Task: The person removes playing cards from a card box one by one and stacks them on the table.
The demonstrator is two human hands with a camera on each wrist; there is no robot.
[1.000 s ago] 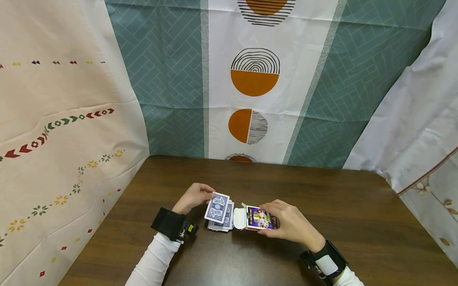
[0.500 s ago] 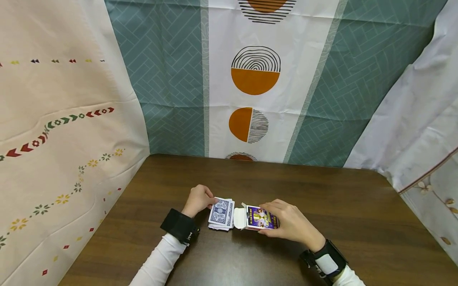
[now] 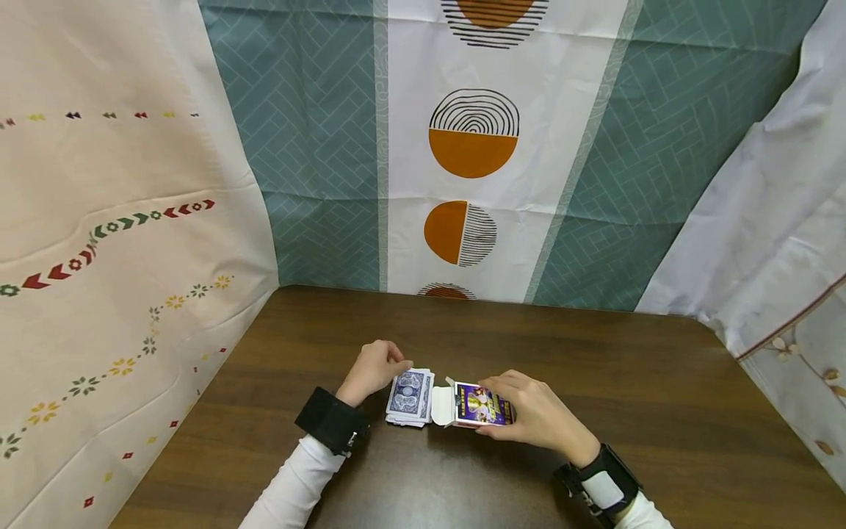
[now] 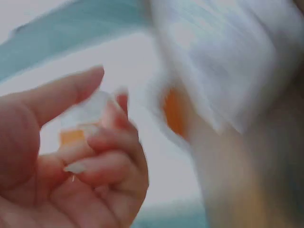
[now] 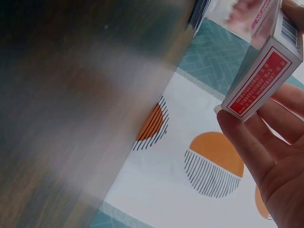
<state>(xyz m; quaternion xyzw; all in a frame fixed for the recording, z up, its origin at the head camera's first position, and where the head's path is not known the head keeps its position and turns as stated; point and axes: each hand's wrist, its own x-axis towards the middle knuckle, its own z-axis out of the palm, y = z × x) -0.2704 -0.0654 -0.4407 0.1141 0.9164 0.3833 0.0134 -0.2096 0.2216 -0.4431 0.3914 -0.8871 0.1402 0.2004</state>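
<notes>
A pile of blue-backed playing cards (image 3: 408,397) lies on the table, its edges slightly uneven. My left hand (image 3: 375,371) is at the pile's far left corner, fingertips right by the top card's edge. In the left wrist view the fingers of that left hand (image 4: 90,152) are loosely bent, with a gap to the thumb and nothing between them. My right hand (image 3: 532,408) grips a purple card box (image 3: 482,404) by its long sides. The box's white flap (image 3: 443,405) stands open towards the pile. In the right wrist view the box (image 5: 261,85) shows a red printed side.
The brown wooden table (image 3: 562,345) runs back to a hanging green and white cloth (image 3: 330,147) with orange half circles. A cream patterned cloth (image 3: 132,257) hangs at the left and a white one (image 3: 747,220) at the right.
My left hand lowers a card onto the pile, squares it there, then lets go, shifting slightly right. My right hand and the box stay in place.
</notes>
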